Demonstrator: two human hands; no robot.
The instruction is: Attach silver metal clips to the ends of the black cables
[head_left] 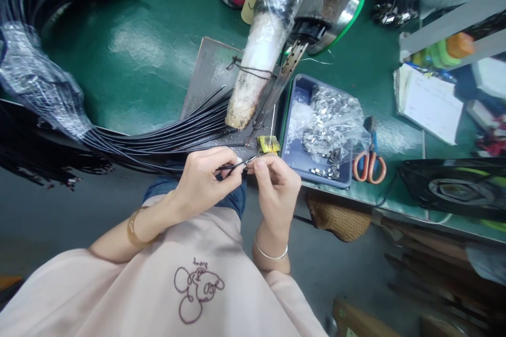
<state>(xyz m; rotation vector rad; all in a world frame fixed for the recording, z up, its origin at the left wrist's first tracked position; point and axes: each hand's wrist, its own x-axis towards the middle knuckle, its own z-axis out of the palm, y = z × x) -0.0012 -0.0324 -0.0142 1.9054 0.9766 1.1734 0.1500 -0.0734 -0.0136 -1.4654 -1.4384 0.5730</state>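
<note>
My left hand (203, 176) is closed around a thin black cable (224, 167), whose end sticks out past the thumb and forefinger. Close against that end, my right hand (279, 181) pinches with thumb and forefinger; what lies between them is too small to make out. Both hands are held at the table's front edge, over my lap. Just beyond them a bundle of black cables (166, 139) reaches in from the left, its ends on a grey plate (205, 68). Above the plate slant a soldering iron (290, 63) and a plastic-wrapped white tube (253, 58).
Right of my hands stands a blue tray (346, 181) with bagged metal connectors (332, 121). Orange-handled scissors (369, 166) lie beside it. A small yellow packet (269, 144) is near my fingertips. Farther right are a notepad (430, 100) and a black fan-like device (454, 189).
</note>
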